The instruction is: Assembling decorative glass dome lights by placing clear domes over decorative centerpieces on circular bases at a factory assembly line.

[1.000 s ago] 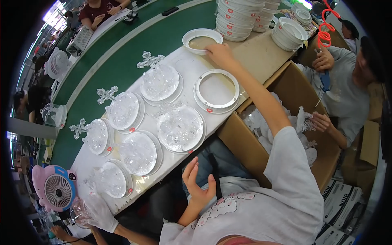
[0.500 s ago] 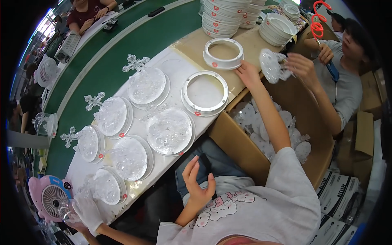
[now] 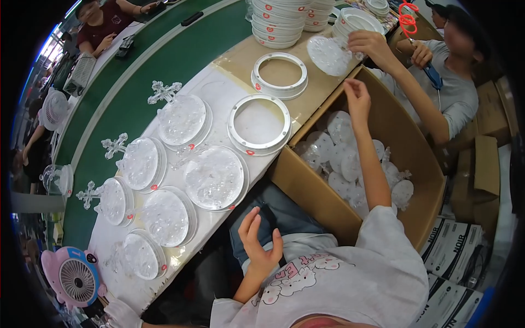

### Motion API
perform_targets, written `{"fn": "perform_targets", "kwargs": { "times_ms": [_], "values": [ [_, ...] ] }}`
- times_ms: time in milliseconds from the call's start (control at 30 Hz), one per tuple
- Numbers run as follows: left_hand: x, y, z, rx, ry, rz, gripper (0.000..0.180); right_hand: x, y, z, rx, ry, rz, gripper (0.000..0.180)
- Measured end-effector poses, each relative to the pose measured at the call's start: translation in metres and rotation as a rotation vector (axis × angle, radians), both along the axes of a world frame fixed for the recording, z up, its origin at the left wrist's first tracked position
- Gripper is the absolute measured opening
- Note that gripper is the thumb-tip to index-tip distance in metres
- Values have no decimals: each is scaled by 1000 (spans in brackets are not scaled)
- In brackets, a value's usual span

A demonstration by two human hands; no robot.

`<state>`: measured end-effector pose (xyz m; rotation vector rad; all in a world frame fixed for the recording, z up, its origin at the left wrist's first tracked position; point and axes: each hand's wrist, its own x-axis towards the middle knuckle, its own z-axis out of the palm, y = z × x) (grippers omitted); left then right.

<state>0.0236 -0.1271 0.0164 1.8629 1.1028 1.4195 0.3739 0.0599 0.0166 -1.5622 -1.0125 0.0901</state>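
My right hand hangs over the open cardboard box, fingers apart and holding nothing. Inside the box lie several clear faceted discs. My left hand is raised near my chest, palm open and empty, above my lap. Two empty white rings sit on the table left of the box. A clear disc seated in a ring is the one nearest my left hand. A co-worker's hand holds another clear disc just beyond my right hand.
Several more ringed clear discs line the white table, with clear plastic crosses beside a green conveyor belt. Stacks of white rings stand at the back. A pink fan sits lower left. Printed cartons lie right.
My right hand left the far white ring on the table and swung right to above the cardboard box. The co-worker lifted a clear disc. My left hand stayed raised.
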Motion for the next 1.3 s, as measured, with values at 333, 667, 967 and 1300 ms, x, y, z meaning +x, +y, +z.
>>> {"fn": "perform_targets", "kwargs": {
  "times_ms": [333, 667, 967, 1300],
  "values": [
    [4, -1, 0, -21, -3, -14, 57, -30, 28, 17, -49, 182, 442, 62],
    [1, -3, 4, -41, 57, -18, 54, -78, 67, 1, -158, -272, 105, 72],
    [4, -1, 5, -58, 53, -45, 51, -62, 79, -2, -70, -322, -80, 43],
    [7, 10, 8, -141, 12, -66, 49, -66, 39, 32, 174, 280, 426, 25]
  ]
}}
